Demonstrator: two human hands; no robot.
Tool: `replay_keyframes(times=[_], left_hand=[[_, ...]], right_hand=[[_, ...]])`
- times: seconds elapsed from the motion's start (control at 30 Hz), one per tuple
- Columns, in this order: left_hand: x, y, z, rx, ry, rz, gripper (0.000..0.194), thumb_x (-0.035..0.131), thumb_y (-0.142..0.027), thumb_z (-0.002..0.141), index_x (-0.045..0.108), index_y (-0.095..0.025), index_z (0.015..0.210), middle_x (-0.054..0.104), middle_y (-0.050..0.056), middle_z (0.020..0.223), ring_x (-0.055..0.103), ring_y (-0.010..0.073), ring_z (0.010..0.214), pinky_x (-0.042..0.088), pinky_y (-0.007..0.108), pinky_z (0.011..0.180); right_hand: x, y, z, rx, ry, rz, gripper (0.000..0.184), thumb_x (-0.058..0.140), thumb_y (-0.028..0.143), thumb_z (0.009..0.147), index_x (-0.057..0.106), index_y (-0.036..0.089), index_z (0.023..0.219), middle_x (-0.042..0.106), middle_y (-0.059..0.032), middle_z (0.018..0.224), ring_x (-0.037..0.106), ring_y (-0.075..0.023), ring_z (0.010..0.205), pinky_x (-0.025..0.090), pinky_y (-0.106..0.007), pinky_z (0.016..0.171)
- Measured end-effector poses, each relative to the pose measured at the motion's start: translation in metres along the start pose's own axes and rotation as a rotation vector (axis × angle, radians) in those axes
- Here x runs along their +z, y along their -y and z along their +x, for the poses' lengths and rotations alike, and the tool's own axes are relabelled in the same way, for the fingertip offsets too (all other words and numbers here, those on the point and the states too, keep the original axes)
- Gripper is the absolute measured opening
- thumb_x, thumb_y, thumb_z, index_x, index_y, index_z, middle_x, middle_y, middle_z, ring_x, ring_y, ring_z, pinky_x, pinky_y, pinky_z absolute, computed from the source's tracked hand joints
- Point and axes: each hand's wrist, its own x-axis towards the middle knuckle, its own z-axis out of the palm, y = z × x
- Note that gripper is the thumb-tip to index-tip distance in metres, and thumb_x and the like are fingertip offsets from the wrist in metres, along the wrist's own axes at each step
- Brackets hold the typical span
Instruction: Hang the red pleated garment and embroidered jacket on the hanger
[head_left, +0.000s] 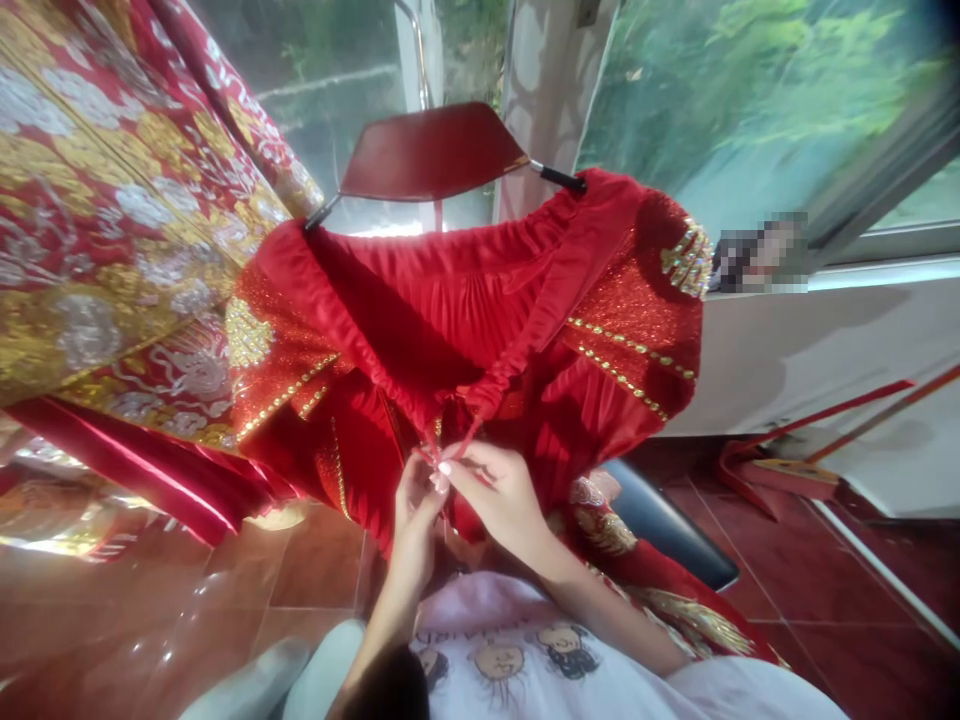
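A bright red dress (480, 260) with a gathered neckline and glittering, jewelled shoulders hangs on a hanger (435, 150) with a broad dark-red panel. Thin red drawstrings (471, 437) come from the front of the neckline and run down to my fingers. My left hand (416, 495) pinches the strings at the centre of the chest. Beside it, touching, my right hand (491, 490) pinches them too, thumb and forefinger pressed together. Whether the strings are knotted is hidden by my fingers.
On the left hangs a red cloth with gold and silver embroidery (120, 200). Windows (720, 120) stand behind the dress. A black seat (667, 525) is at lower right, and a long-handled red dustpan (787, 478) rests by the wall. Reddish tiles (315, 565) cover the floor.
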Motion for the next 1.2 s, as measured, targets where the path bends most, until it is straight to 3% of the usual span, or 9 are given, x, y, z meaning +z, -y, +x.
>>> replay_keyframes(times=[0.1, 0.2, 0.3, 0.47, 0.57, 0.73, 0.93, 1.03, 1.2], left_hand=[[-0.012, -0.015, 0.006, -0.053, -0.037, -0.222, 0.053, 0.080, -0.035, 0.060, 0.064, -0.021, 0.108, 0.066, 0.004, 0.097, 0.063, 0.0179, 0.081, 0.052, 0.029, 0.070], [-0.036, -0.038, 0.011, 0.008, -0.236, -0.347, 0.042, 0.070, -0.037, 0.070, 0.065, -0.016, 0.106, 0.065, 0.003, 0.092, 0.061, 0.0120, 0.068, 0.049, 0.022, 0.058], [-0.065, -0.059, 0.013, 0.112, -0.442, -0.406, 0.026, 0.057, -0.031, 0.082, 0.064, -0.013, 0.100, 0.058, -0.003, 0.073, 0.045, 0.0044, 0.047, 0.035, 0.016, 0.041], [-0.094, -0.079, 0.010, 0.257, -0.571, -0.410, 0.039, 0.031, -0.039, 0.093, 0.059, -0.013, 0.084, 0.053, -0.002, 0.066, 0.036, 0.0065, 0.041, 0.032, 0.020, 0.038], [-0.097, -0.082, 0.011, 0.281, -0.647, -0.410, 0.038, 0.028, -0.037, 0.093, 0.056, -0.014, 0.082, 0.051, -0.003, 0.065, 0.034, 0.0060, 0.040, 0.031, 0.019, 0.038], [-0.104, -0.081, 0.011, 0.195, -0.763, -0.518, 0.023, 0.035, -0.027, 0.091, 0.051, -0.011, 0.086, 0.050, -0.004, 0.066, 0.034, 0.0037, 0.040, 0.030, 0.016, 0.037], [-0.129, -0.081, 0.007, 0.121, -0.758, -0.553, 0.020, 0.031, -0.018, 0.093, 0.036, -0.016, 0.073, 0.050, -0.002, 0.066, 0.037, 0.0023, 0.041, 0.031, 0.013, 0.038], [-0.143, -0.076, 0.010, 0.184, -0.804, -0.533, 0.017, 0.030, -0.020, 0.089, 0.037, -0.017, 0.073, 0.047, -0.004, 0.062, 0.036, 0.0038, 0.039, 0.030, 0.016, 0.038], [-0.173, -0.064, 0.012, 0.323, -0.868, -0.428, 0.016, 0.040, -0.011, 0.071, 0.029, -0.019, 0.063, 0.027, -0.008, 0.047, 0.026, 0.0045, 0.033, 0.023, 0.018, 0.038]], right_hand=[[-0.001, -0.003, -0.001, 0.062, -0.011, 0.058, 0.017, 0.059, 0.033, 0.081, 0.063, 0.017, 0.079, 0.066, -0.0010, 0.064, 0.064, -0.0128, 0.057, 0.052, -0.022, 0.056], [-0.005, -0.003, -0.001, 0.068, -0.026, -0.034, 0.016, 0.056, 0.032, 0.083, 0.061, 0.017, 0.081, 0.061, 0.0016, 0.060, 0.055, -0.0092, 0.048, 0.044, -0.019, 0.047], [-0.008, -0.004, 0.000, -0.032, -0.049, -0.163, 0.015, 0.054, 0.028, 0.085, 0.062, 0.017, 0.079, 0.061, 0.0013, 0.062, 0.056, -0.0092, 0.055, 0.043, -0.019, 0.054], [-0.008, -0.009, 0.001, -0.037, -0.054, -0.255, 0.018, 0.054, 0.031, 0.086, 0.061, 0.016, 0.079, 0.060, 0.0004, 0.064, 0.055, -0.0103, 0.059, 0.042, -0.020, 0.055], [-0.008, -0.008, 0.000, -0.044, -0.049, -0.286, 0.021, 0.054, 0.034, 0.085, 0.059, 0.016, 0.075, 0.057, 0.0007, 0.063, 0.051, -0.0100, 0.055, 0.039, -0.021, 0.052], [-0.011, -0.005, -0.002, -0.063, -0.053, -0.283, 0.019, 0.054, 0.031, 0.085, 0.058, 0.016, 0.075, 0.056, 0.0011, 0.064, 0.050, -0.0101, 0.058, 0.040, -0.021, 0.054], [-0.011, -0.008, -0.004, -0.110, -0.065, -0.284, 0.020, 0.055, 0.032, 0.086, 0.057, 0.016, 0.074, 0.057, 0.0007, 0.065, 0.051, -0.0108, 0.059, 0.040, -0.022, 0.055], [-0.010, -0.009, -0.005, -0.103, -0.074, -0.286, 0.018, 0.055, 0.031, 0.086, 0.057, 0.017, 0.075, 0.058, 0.0006, 0.065, 0.052, -0.0112, 0.060, 0.040, -0.022, 0.056], [-0.011, -0.010, -0.004, -0.085, -0.090, -0.279, 0.018, 0.055, 0.033, 0.086, 0.057, 0.017, 0.076, 0.056, 0.0009, 0.065, 0.051, -0.0109, 0.059, 0.038, -0.021, 0.055]])
